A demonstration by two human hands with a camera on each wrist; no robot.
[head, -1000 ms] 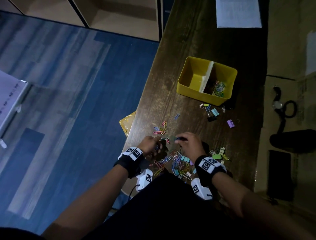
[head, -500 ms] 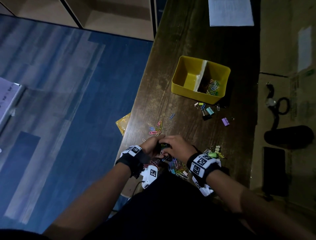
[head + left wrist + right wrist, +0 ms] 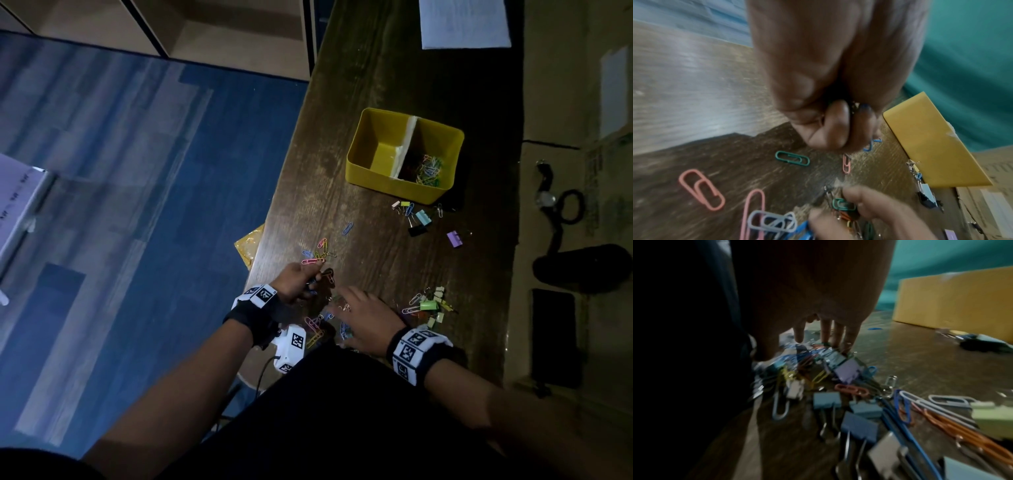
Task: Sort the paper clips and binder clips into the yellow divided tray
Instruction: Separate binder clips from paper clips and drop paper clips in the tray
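Note:
The yellow divided tray (image 3: pixel 359 147) stands far on the dark wooden table; its right compartment holds paper clips (image 3: pixel 428 169), its left one looks bare. My left hand (image 3: pixel 301 284) is curled into a fist and grips a few paper clips that poke out of it; the left wrist view shows the fist (image 3: pixel 830 129) just above the table. My right hand (image 3: pixel 359 311) is spread over the mixed pile of clips (image 3: pixel 318 329). Its straight fingers (image 3: pixel 828 337) touch the top of the pile (image 3: pixel 838 378). Loose paper clips (image 3: pixel 318 253) lie beyond my left hand.
Small binder clips (image 3: pixel 431 305) lie right of my right hand, more (image 3: pixel 419 219) sit before the tray, with a purple one (image 3: pixel 455 238) apart. A white sheet (image 3: pixel 464 22) lies at the far end. The table's left edge (image 3: pixel 274 219) drops to blue floor.
The hands, joined half a second ago, have parted. My right hand has dropped onto the pile with fingers spread. My left hand stays curled on its clips.

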